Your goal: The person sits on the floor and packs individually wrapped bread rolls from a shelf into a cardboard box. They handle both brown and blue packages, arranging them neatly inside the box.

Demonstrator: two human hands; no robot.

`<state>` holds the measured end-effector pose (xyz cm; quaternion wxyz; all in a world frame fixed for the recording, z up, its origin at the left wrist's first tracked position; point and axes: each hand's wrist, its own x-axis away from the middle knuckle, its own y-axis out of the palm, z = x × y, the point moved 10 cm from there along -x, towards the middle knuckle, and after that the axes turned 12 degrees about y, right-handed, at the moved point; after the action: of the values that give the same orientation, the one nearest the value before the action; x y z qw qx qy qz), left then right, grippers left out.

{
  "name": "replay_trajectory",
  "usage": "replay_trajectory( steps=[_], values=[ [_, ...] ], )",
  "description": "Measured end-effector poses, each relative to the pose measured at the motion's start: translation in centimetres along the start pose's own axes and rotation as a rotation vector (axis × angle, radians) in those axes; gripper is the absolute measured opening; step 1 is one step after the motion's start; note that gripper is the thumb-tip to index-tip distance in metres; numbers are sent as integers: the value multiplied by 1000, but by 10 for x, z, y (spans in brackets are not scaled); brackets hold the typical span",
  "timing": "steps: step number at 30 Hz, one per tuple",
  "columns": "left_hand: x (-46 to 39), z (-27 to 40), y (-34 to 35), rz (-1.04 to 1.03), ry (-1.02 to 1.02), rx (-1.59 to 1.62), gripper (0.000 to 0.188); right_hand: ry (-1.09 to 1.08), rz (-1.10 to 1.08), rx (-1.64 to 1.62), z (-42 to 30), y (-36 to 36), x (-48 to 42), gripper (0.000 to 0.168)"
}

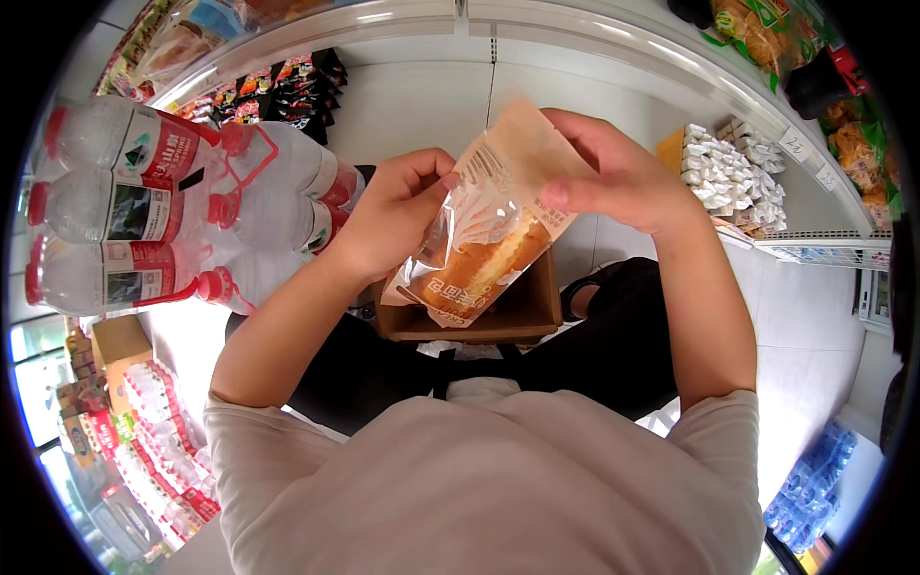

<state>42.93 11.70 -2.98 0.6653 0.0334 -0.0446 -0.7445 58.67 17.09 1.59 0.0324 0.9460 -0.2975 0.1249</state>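
Note:
Both hands hold one brown paper bread bag with a clear film window (489, 237); a golden bread roll with a pale cream line shows through it. My left hand (406, 205) pinches the bag's edge between thumb and fingers. With the thumb in front and the fingers partly hidden behind, my right hand (604, 169) grips the upper right part. Below the bag, between the knees, stands an open cardboard box (543, 309), its inside dark and mostly hidden by the bag.
Large red-capped water bottles (144, 208) stand close at the left. Ahead is a white shelf (410, 93) with black and red snack packets (287, 86). A box of white-wrapped items (719, 172) sits at the right. Blue bottle packs (812, 481) are at the lower right.

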Motion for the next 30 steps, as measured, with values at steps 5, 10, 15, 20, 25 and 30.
replay_trajectory(
  steps=[5,10,15,20,25,30],
  values=[
    [21,-40,-4,-118,-116,-74,12,424,11,38,50,19,-12,60],
    [39,-40,-37,-49,-18,169,20,413,182,-230,68,-21,-9,61],
    [46,-60,-65,210,-101,211,14,555,246,-346,78,-29,-5,58],
    [48,-86,-71,217,-174,397,7,561,266,-325,86,-28,-8,61],
    [50,-81,-73,196,-201,609,12,521,111,-266,91,-24,-15,68],
    [47,-57,-91,293,-36,230,15,548,110,7,112,-40,-15,63]
  ],
)
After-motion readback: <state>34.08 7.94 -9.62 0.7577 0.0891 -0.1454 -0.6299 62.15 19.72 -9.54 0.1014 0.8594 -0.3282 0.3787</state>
